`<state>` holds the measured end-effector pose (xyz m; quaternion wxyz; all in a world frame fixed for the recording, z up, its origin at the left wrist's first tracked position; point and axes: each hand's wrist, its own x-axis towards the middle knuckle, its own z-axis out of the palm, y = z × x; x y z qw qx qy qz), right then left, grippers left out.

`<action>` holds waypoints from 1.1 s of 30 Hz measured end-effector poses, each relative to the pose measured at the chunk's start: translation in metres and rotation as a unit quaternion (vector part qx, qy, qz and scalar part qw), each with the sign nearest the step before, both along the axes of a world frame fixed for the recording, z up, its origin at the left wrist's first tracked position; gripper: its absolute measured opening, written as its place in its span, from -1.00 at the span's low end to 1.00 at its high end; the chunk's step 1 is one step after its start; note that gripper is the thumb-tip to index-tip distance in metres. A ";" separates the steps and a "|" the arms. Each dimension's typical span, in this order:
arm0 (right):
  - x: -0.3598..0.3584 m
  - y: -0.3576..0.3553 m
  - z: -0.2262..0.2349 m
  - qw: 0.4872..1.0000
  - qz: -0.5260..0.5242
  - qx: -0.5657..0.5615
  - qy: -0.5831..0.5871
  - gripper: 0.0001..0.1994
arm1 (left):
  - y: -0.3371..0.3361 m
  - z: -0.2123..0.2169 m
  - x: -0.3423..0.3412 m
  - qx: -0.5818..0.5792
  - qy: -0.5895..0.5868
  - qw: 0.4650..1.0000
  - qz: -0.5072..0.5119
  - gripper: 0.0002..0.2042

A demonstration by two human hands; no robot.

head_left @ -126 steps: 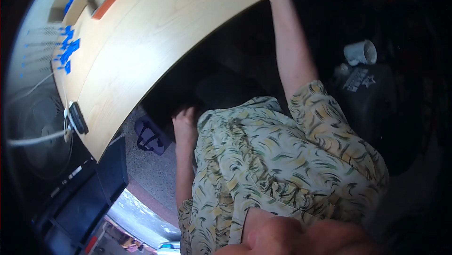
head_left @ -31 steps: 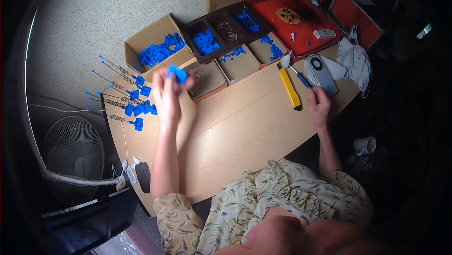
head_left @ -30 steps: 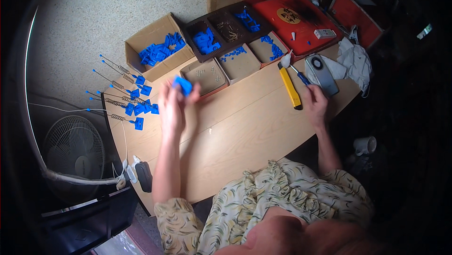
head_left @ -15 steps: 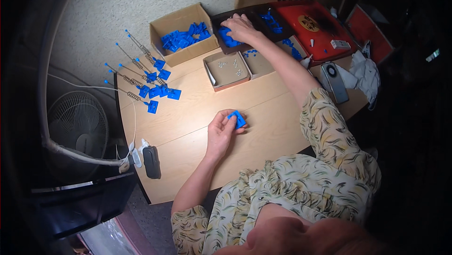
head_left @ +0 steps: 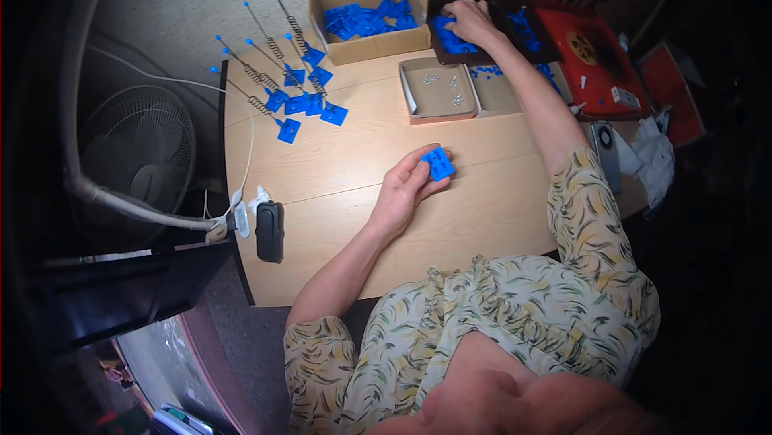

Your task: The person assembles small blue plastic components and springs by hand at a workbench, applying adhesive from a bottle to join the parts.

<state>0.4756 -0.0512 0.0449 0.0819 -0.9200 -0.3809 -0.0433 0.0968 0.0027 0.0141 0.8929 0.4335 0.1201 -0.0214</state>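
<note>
In my left hand (head_left: 404, 190), above the middle of the table, a square blue plastic piece (head_left: 438, 164) with small openings is pinched between thumb and fingers. My right hand (head_left: 473, 22) reaches across to a dark tray (head_left: 474, 57) at the back. Its bent, parted fingers touch the blue plastic parts (head_left: 455, 38) in there. I see nothing lifted in them, though the fingertips are partly hidden.
A cardboard box (head_left: 370, 51) of blue pieces stands left of the tray. Nearer is a shallow box (head_left: 442, 113) with small metal parts. Several spring stems (head_left: 259, 105) on blue bases stand at left. A black case (head_left: 269, 231), phone (head_left: 605, 153) and red box lid (head_left: 575, 49) lie around.
The whole view has shifted, so the table sits further right and higher. My left hand has turned the blue piece so its face shows more. My right hand stays at the dark tray.
</note>
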 end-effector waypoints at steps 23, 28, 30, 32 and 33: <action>-0.252 -0.159 -0.007 0.783 -0.104 0.316 0.525 -0.83 | -0.005 0.007 0.004 -0.065 -0.003 0.998 -0.026 -0.48; -0.263 -0.181 -0.014 0.791 -0.116 0.333 0.500 -0.85 | -0.018 0.012 0.001 -0.016 0.001 0.999 -0.034 -0.48; -0.269 -0.190 -0.018 0.821 -0.103 0.329 0.455 -0.88 | -0.018 0.010 -0.004 0.024 0.011 1.000 -0.015 -0.48; -0.268 -0.210 -0.022 0.847 -0.090 0.321 0.413 -0.89 | -0.017 0.008 -0.005 0.040 0.007 0.999 -0.031 -0.48; -0.267 -0.222 -0.024 0.849 -0.105 0.348 0.382 -0.90 | -0.017 0.006 -0.006 0.043 0.007 0.999 -0.019 -0.49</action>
